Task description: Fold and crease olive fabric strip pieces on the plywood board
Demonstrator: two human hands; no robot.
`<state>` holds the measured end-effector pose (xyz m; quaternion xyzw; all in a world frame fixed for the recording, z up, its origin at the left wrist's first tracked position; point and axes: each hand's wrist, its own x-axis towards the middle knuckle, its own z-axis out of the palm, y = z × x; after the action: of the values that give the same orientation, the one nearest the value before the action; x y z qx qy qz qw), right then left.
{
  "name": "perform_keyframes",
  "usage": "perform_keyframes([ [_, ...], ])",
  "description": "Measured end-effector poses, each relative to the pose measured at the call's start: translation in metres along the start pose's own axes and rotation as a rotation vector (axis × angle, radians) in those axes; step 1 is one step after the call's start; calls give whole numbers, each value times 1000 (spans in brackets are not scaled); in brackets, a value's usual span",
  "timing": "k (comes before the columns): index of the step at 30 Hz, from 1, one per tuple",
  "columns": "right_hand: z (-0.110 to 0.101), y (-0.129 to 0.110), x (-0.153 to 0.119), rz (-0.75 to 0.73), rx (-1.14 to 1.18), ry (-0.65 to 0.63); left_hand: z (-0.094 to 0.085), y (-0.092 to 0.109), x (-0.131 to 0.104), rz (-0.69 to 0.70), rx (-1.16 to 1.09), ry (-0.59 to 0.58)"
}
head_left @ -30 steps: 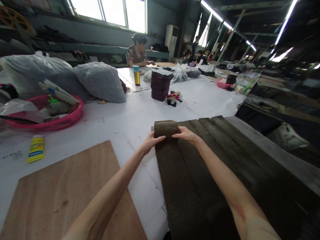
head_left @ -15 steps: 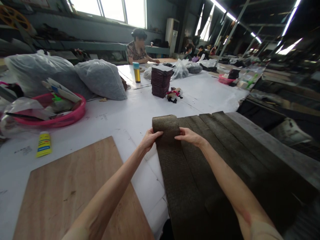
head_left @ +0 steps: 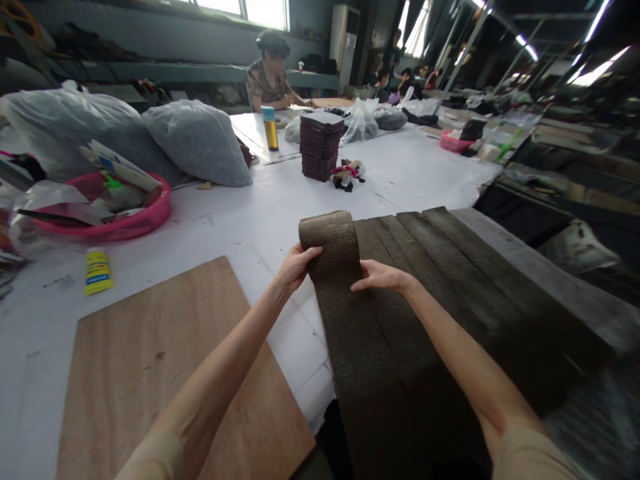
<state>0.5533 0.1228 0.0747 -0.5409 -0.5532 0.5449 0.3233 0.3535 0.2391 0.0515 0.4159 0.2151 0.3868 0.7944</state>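
A dark brown textured material strip lies lengthwise in front of me, its far end curled back over itself in a loop. My left hand grips the left edge of the curled part, thumb on top and fingers partly hidden behind. At the right edge is my right hand, its thumb lying across the strip and its fingertips at the edge of the curl, partly out of sight. More dark strips lie side by side to the right.
A plywood board lies at left, a yellow tube beyond it. Farther back are a pink basket, stuffed plastic bags, a stack of dark pieces, a bottle and a seated person.
The curled end has opened into a taller loop. My right thumb has slid lower and farther from the fingertips. My left hand keeps its grip. The view has shifted slightly.
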Motion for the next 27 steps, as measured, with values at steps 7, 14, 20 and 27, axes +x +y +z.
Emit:
perform_keyframes([
  [7, 15, 3, -17, 27, 53, 24, 9, 14, -15, 12, -16, 24],
  [14, 25, 9, -30, 78, 48, 55, 16, 18, -21, 30, -54, 7],
  [20, 35, 3, -47, 68, 106, -6, 22, 27, -33, 62, -48, 26],
  [27, 48, 12, -62, 98, -41, 63, 28, 31, -38, 85, -93, 22],
])
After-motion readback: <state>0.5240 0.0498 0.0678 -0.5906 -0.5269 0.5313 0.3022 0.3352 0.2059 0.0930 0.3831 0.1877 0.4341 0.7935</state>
